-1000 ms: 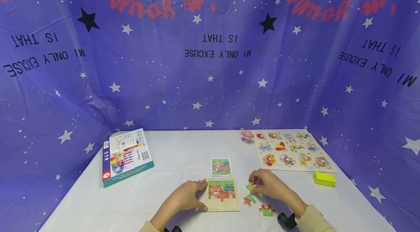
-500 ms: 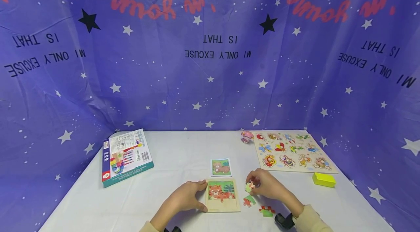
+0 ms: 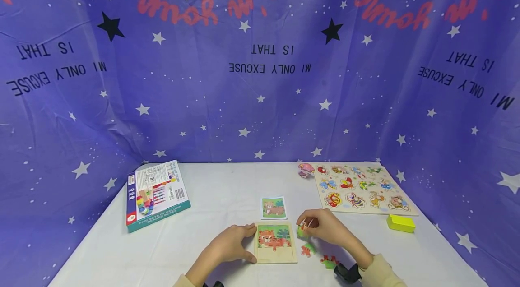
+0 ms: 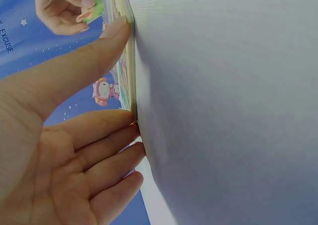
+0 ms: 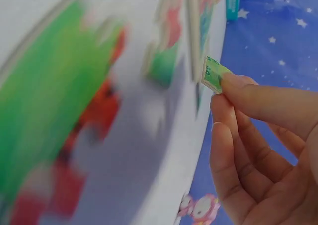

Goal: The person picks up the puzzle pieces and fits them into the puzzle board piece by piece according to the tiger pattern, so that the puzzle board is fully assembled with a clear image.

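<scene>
The wooden puzzle tray (image 3: 276, 258) lies on the white table, with a tiger picture (image 3: 274, 237) filling its upper part and bare wood along its lower part. My left hand (image 3: 232, 242) is at its left side; in the left wrist view the thumb and nearly straight fingers (image 4: 107, 125) touch its edge. Just right of the tray, my right hand (image 3: 325, 227) pinches a green and orange puzzle piece (image 5: 213, 75) between thumb and fingers. Two more pieces lie below that hand: a striped piece (image 3: 308, 250) and a red and green piece (image 3: 330, 262).
A picture card (image 3: 274, 208) lies behind the tray. Back right are an insect peg board (image 3: 365, 187), a pink figurine (image 3: 306, 170) and a yellow block (image 3: 401, 223). A boxed bead set (image 3: 157, 194) sits at left. A starry purple cloth (image 3: 260, 111) hangs behind the table.
My right hand has lifted the puzzle piece and carried it left, close to the tray's right edge. The left hand has stayed at the tray's left side.
</scene>
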The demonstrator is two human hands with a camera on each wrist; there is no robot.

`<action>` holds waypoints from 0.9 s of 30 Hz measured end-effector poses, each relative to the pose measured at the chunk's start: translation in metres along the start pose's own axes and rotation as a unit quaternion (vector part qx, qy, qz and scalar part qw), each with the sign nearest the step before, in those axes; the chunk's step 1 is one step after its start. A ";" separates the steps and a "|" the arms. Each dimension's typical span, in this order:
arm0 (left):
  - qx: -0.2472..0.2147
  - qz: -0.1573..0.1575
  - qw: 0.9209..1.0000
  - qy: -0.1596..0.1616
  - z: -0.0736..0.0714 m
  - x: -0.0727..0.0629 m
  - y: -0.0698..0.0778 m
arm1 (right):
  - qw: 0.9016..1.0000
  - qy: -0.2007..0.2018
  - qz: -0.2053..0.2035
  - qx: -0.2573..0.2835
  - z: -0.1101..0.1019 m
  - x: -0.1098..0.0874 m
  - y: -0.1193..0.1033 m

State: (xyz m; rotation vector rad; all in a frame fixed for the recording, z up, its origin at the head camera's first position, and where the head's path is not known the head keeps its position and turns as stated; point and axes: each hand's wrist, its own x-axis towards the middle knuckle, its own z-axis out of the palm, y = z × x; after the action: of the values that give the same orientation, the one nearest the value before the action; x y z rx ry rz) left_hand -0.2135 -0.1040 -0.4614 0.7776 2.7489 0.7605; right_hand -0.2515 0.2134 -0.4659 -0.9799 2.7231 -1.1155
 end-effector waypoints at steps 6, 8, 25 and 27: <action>0.002 0.002 1.000 0.003 0.000 0.000 0.001 | 1.000 -0.014 -0.013 0.020 0.011 0.009 -0.018; 0.004 0.002 1.000 0.003 0.000 0.000 0.001 | 0.999 -0.022 -0.016 0.024 0.015 0.012 -0.023; 0.008 -0.002 1.000 0.004 -0.002 -0.001 0.002 | 0.989 -0.094 -0.078 0.085 0.061 0.036 -0.056; 0.006 -0.001 1.000 0.002 -0.001 0.000 0.001 | 0.988 -0.099 -0.080 0.082 0.065 0.038 -0.057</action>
State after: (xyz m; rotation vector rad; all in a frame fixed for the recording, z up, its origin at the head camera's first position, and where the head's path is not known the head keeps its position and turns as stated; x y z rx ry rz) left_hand -0.2130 -0.1042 -0.4600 0.7766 2.7597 0.7464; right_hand -0.2336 0.1206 -0.4704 -1.2289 2.3922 -1.1721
